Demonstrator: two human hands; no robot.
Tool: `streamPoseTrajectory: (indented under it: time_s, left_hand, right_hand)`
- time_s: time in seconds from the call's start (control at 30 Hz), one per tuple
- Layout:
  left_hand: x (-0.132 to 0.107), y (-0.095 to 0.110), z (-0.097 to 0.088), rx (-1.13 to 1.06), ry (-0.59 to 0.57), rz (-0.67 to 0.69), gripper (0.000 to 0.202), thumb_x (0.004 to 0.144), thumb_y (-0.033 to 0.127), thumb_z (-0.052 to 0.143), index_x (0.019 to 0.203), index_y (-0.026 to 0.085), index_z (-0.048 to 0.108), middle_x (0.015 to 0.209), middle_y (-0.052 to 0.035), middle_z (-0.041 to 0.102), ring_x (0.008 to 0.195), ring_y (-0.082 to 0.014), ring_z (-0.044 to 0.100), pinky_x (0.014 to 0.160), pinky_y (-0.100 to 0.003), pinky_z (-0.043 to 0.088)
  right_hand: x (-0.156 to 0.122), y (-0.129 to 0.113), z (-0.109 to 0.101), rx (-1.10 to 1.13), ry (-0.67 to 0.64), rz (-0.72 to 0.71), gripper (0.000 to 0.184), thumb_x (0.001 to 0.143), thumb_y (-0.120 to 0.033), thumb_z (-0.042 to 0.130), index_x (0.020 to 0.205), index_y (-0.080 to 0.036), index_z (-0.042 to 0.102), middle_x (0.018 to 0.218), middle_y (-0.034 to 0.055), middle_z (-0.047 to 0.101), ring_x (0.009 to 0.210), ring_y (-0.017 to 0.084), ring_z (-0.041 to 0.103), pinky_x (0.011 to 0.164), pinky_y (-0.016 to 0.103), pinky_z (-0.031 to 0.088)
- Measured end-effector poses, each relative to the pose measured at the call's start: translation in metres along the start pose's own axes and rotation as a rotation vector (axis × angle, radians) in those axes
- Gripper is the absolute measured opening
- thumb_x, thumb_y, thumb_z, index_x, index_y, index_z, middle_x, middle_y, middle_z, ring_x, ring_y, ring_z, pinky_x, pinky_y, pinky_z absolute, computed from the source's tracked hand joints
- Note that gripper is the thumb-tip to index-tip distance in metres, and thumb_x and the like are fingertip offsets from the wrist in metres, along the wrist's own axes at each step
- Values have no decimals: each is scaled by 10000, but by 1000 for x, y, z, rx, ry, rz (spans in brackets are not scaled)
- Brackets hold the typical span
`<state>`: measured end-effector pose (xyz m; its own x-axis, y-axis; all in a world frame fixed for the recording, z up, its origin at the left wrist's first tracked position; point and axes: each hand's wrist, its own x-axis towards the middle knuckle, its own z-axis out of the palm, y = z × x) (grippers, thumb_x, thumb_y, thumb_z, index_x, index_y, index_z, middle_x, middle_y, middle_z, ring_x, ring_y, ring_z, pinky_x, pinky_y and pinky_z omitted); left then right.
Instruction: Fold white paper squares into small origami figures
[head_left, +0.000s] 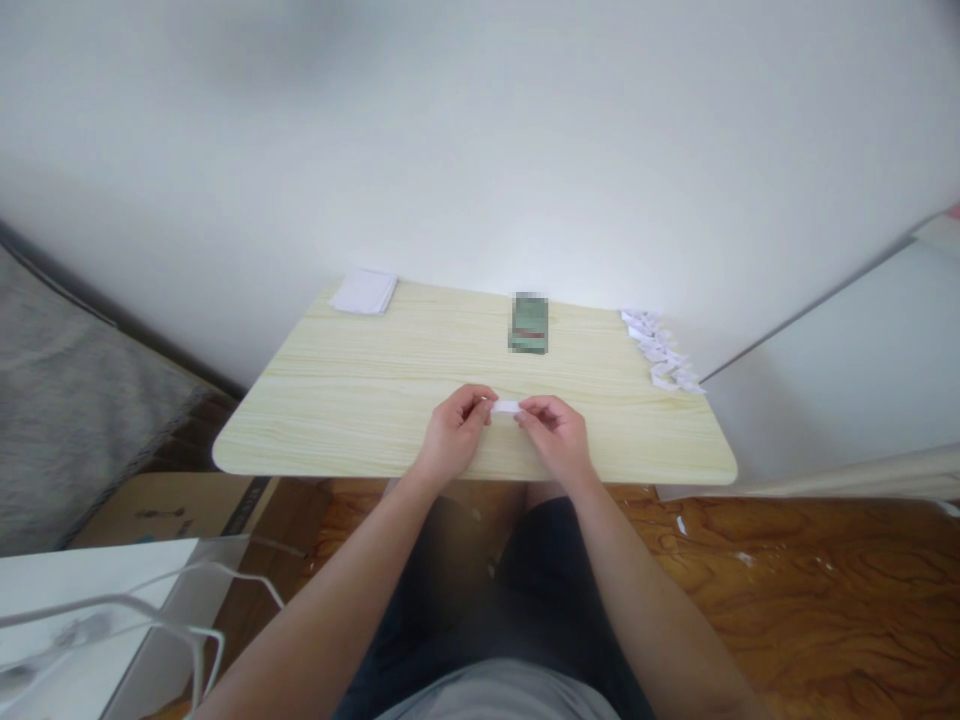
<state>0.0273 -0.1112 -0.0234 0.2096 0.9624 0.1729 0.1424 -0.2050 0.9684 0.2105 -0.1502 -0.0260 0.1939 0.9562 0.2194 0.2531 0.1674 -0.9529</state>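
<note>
A small folded white paper strip is held just above the front part of a light wooden table. My left hand pinches its left end with thumb and fingers closed. My right hand pinches the right end the same way. Both hands sit close together near the table's front edge, above my lap.
A stack of white paper sheets lies at the table's back left corner. A blurred green rectangular object rests at the back middle. Several small folded white paper pieces lie along the right edge. A white bag stands at the lower left on the wooden floor.
</note>
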Motion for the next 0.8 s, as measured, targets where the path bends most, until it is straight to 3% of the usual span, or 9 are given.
streamPoseTrajectory:
  time_s: [0.4, 0.53, 0.67, 0.8]
  left_hand:
    - [0, 2, 0, 65, -18, -2, 239, 935, 414, 595, 1022, 207, 675, 719, 7, 582, 670, -157, 534, 635, -273, 396]
    - [-1, 3, 1, 99, -19, 5, 233, 935, 412, 602, 1046, 222, 677, 662, 33, 516, 620, -147, 480, 606, -270, 365]
    - [-2, 4, 1, 140, -34, 12, 256, 937, 433, 608, 1090, 236, 665, 675, 40, 500, 634, -144, 482, 621, -270, 378]
    - [-1, 3, 2, 170, -59, -19, 269, 931, 470, 608, 1065, 246, 672, 674, 36, 507, 634, -153, 484, 629, -275, 385]
  right_hand:
    - [3, -7, 9, -69, 70, 76, 178, 854, -368, 691, 886, -212, 770, 789, 38, 773, 734, 210, 698, 727, 331, 549]
    - [8, -11, 5, -132, 61, 100, 127, 827, -319, 679, 846, -234, 772, 777, 22, 772, 726, 210, 700, 714, 328, 542]
    - [19, -12, -11, -194, 55, 121, 113, 787, -267, 664, 801, -237, 772, 745, 9, 770, 714, 201, 708, 699, 315, 541]
    - [39, -5, -49, -241, 91, 172, 94, 756, -258, 665, 765, -217, 749, 677, -1, 754, 645, 184, 703, 631, 287, 531]
